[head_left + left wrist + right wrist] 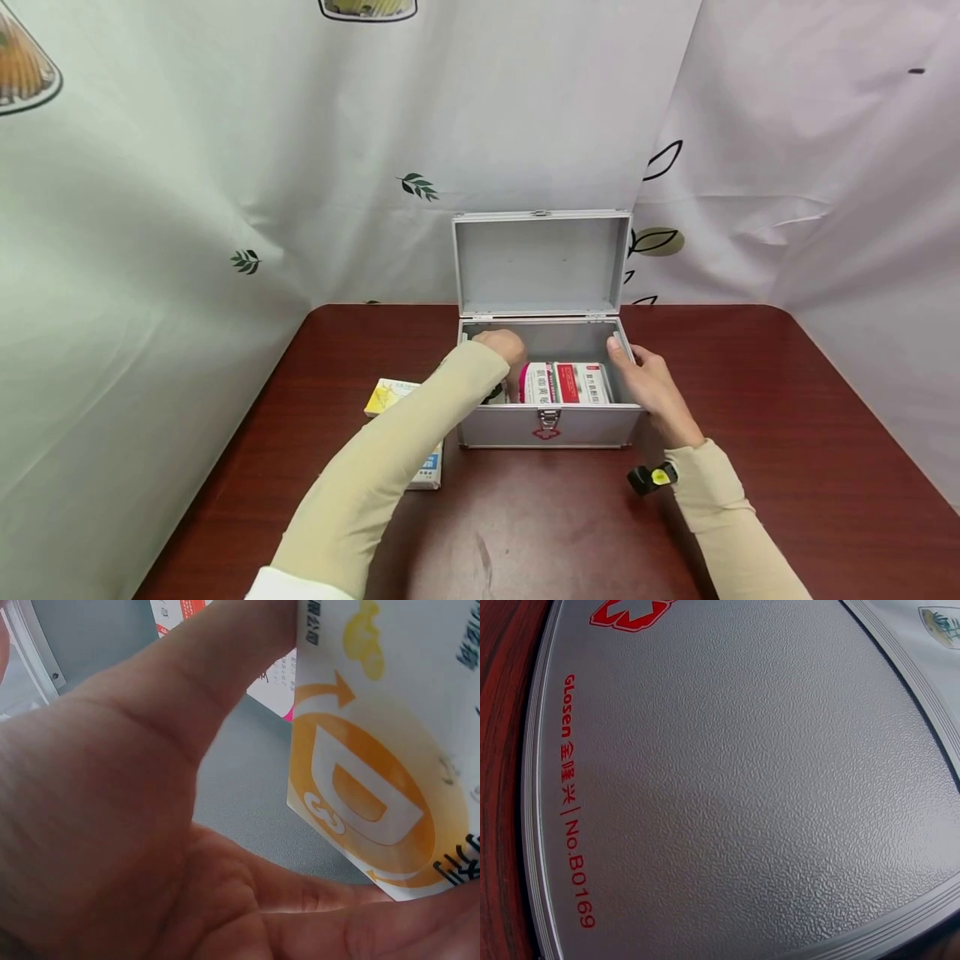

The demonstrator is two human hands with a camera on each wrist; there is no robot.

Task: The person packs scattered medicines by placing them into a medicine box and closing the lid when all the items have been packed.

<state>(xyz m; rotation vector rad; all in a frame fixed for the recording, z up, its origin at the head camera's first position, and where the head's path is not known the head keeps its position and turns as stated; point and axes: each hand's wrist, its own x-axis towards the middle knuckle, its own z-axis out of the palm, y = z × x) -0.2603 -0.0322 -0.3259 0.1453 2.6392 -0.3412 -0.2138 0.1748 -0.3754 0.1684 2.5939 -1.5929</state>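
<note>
In the head view, the left hand (504, 345) reaches into the left part of an open silver rectangular metal case (491, 427) on the dark red-brown wooden desk (757, 383). The right hand (654, 385) grips the case's right wall, thumb inside. White-and-red cardboard boxes (583, 384) stand inside; a yellow-and-white carton (384, 394) lies left of the case.

In the left wrist view, thumb and fingers hold a white-and-orange "D3" box (442, 720) above the grey interior.

The right wrist view shows the case's textured side; whether the hand grips cannot be told there.
</note>
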